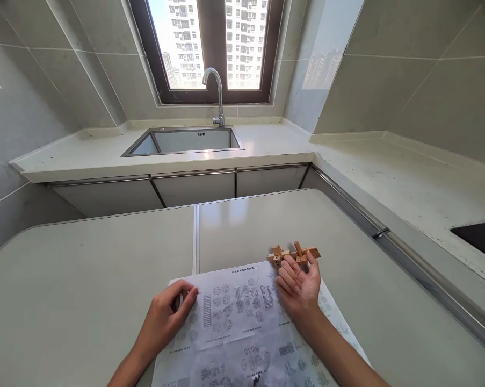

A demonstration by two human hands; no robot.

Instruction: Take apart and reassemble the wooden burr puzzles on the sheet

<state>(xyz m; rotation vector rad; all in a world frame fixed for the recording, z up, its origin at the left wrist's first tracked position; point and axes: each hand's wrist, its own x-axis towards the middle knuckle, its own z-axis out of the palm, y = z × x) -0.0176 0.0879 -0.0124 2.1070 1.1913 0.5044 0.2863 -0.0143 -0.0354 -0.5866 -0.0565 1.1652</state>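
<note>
A sheet of printed diagrams (242, 317) lies on the table beneath both hands. My left hand (169, 309) rests on its upper left edge, fingers curled, thumb and forefinger meeting; what is between them, if anything, is hidden. At the sheet's upper right corner is a small cluster of notched wooden blocks (298, 249), some lying across others. My right hand (301, 282) is turned partly palm up against this cluster, with its fingers curled and its thumb and fingertips at a block. The fingers hide part of the blocks.
The pale table (85, 274) has a metal seam (196, 236) running away from me. Beyond it, a counter (274, 142) holds a sink (194, 141) with a curved faucet (218, 97) under a window. A black hob edge (482, 236) shows on the right counter.
</note>
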